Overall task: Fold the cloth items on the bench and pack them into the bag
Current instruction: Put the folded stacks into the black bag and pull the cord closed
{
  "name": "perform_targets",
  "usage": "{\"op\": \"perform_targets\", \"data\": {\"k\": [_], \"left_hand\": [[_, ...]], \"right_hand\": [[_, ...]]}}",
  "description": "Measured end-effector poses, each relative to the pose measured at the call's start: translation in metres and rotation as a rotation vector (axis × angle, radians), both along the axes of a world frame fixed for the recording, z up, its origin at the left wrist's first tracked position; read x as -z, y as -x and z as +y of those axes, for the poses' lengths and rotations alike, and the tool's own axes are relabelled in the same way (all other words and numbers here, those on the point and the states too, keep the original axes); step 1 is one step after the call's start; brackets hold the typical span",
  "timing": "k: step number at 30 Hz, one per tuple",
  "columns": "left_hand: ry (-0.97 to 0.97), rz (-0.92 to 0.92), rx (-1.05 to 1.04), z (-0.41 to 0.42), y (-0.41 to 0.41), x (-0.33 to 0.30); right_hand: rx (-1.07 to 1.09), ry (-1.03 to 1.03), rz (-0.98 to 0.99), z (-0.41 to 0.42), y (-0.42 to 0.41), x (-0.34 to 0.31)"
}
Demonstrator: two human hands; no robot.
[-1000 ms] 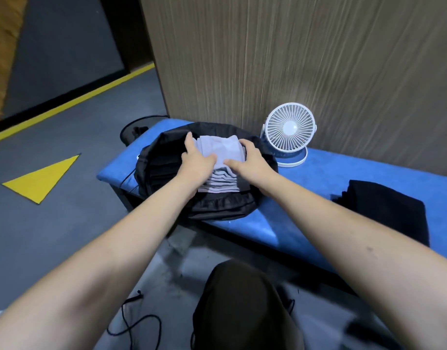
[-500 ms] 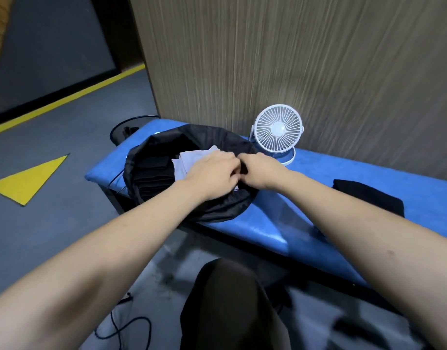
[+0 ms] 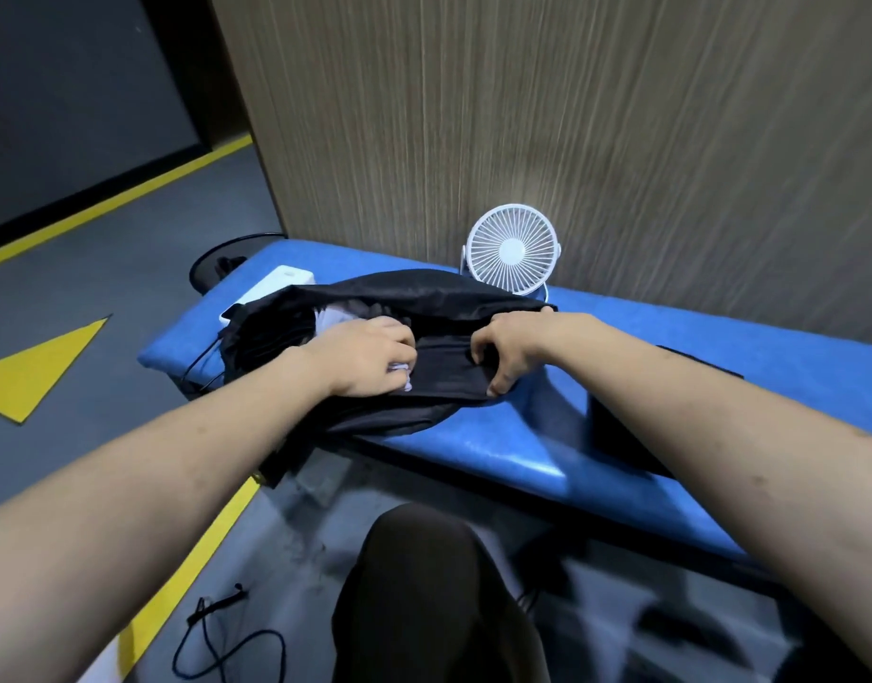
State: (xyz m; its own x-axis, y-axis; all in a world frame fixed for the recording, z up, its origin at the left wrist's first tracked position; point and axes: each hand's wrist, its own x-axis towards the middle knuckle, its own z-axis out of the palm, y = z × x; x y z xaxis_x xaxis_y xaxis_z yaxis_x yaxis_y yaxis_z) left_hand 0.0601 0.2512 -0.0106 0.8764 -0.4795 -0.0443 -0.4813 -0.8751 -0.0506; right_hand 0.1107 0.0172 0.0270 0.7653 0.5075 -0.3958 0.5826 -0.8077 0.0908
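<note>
Blue padded vinyl table (image 3: 547, 451), long, set against a wood-grain wall. Black, slack nylon bag (image 3: 424, 298) sits at its left end, mouth gaping toward the near edge; part of it sags over that edge. Dark folded cloth (image 3: 616, 431) lies further right along the near edge, mostly hidden by the forearm, not yet packed. White round desk fan (image 3: 512, 248) stands at the far edge, just behind the bag. White flat box (image 3: 276, 283) sits at the far left corner, partly under the bag. Pale folded cloth (image 3: 335, 317) is inside the bag mouth. Left hand (image 3: 370, 354) fingers curled, pinching pale fabric at the opening. Right hand (image 3: 510, 347) fingers curled, gripping the bag's black rim fabric.

Risk, judged: the overhang could drag the bag off the near edge; a hard tug may muss the fold inside.
</note>
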Motion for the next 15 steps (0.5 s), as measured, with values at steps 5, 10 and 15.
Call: {"op": "perform_targets", "data": {"k": [5, 10, 15], "left_hand": [[0.015, 0.016, -0.029, -0.004, 0.002, -0.003], [-0.027, -0.041, -0.019, -0.019, -0.001, -0.008], [-0.087, -0.019, -0.009, -0.023, -0.004, -0.005]], "right_hand": [[-0.019, 0.042, -0.049, -0.003, 0.002, -0.002], [-0.135, -0.221, -0.091, -0.002, 0.010, 0.002], [-0.238, -0.293, 0.073, 0.016, 0.028, 0.003]]}}
